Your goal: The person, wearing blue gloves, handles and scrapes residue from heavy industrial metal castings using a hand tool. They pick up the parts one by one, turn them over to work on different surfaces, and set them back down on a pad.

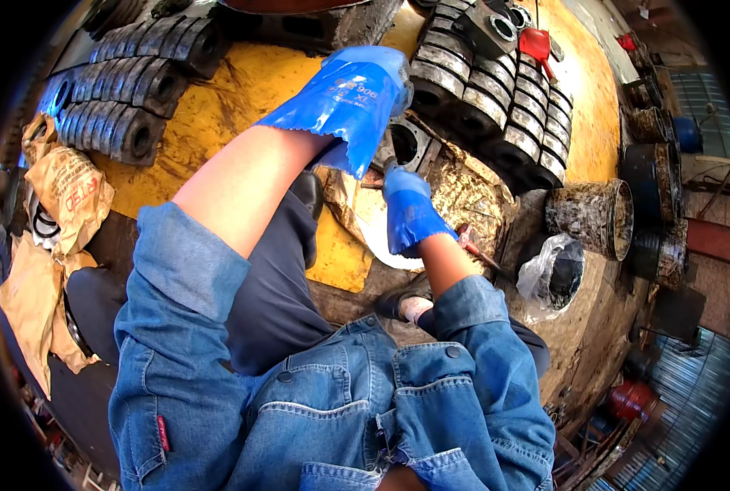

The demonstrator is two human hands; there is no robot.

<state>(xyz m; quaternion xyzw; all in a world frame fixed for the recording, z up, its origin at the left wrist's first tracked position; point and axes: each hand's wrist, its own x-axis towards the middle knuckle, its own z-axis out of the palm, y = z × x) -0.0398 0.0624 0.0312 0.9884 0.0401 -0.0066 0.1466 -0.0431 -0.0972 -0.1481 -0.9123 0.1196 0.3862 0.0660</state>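
Both hands wear blue rubbery gloves with wavy-cut cuffs. The left hand (357, 98) reaches forward over the middle of a yellow, grease-stained board (226, 106), fingers curled down onto a dark metal housing with a round bore (406, 143); how tightly it grips cannot be told, since the glove hides the fingertips. The right hand (410, 209) sits just beside it, nearer the body, closed around a slim tool whose red-handled end (473, 245) sticks out behind the wrist (its working tip is hidden under the glove).

The housing lies near the board's centre, on crumpled, oily brown paper (463, 192). Along the board's far right edge stand rows of ribbed, ring-shaped steel parts (496, 98), shiny on their rims and black with grease between. Similar dark ribbed cylinders (128, 90) lie stacked at the far left corner. A rusty, grime-coated can (590, 217) stands off the right edge, with a clear plastic bag (553, 274) beside it. Torn tan paper wrapping (62, 204) hangs at the left edge.
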